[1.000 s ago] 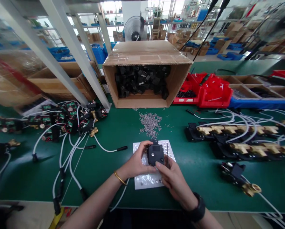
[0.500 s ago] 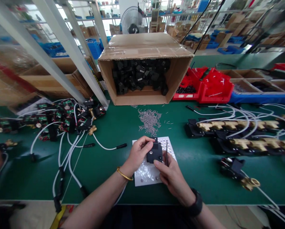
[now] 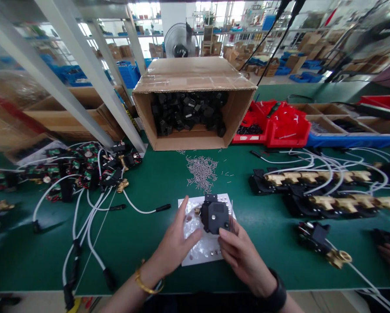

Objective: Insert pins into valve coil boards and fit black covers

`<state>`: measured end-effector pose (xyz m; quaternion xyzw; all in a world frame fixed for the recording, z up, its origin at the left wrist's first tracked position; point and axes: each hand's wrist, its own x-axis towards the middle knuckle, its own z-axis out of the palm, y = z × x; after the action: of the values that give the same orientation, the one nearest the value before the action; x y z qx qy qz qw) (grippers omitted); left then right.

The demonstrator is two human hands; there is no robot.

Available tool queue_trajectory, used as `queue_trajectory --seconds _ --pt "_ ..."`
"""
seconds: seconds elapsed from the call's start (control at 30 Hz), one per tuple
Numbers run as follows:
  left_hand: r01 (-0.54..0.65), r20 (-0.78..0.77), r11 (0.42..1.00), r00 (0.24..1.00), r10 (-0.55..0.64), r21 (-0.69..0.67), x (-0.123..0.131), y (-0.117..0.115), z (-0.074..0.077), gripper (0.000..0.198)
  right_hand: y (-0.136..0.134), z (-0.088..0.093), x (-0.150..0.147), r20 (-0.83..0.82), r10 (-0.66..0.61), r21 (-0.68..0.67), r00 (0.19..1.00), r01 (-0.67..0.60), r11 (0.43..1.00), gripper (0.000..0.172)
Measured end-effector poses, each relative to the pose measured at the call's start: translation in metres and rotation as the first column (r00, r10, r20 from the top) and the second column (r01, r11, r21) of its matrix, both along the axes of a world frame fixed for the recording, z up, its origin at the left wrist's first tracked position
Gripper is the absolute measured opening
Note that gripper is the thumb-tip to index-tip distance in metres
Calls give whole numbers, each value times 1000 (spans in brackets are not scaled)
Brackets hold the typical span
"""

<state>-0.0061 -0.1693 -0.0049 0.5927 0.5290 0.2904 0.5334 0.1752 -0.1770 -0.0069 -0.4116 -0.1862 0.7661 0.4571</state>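
Seeing my right hand pinch black plastic housing at its lower edge, fingers curled shut on it, thin metal pin beside fingertips. My left hand spread open, fingers straight, touching housing's left side, gripping nothing. Housing sits low over white perforated tray on green bench. Loose pin pile just beyond tray; cardboard box of black parts behind.
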Motion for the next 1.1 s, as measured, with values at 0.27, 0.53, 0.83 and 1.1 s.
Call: queue_trajectory --seconds 0.27,0.53,0.83,1.1 --pt "-84 -552 990 823 133 114 -115 5 58 32 10 10 22 21 139 95 990 -140 986 42" --pt "168 -583 855 793 178 490 -59 19 20 91 10 -4 -24 240 161 112 957 -192 975 38" --pt "-99 4 961 995 101 257 1 13 -21 68 11 -7 -21 715 12 277 699 -299 913 54" --pt "-32 -5 942 999 35 334 -1 17 -33 73 34 19 -15 938 -185 347 294 -795 498 67"
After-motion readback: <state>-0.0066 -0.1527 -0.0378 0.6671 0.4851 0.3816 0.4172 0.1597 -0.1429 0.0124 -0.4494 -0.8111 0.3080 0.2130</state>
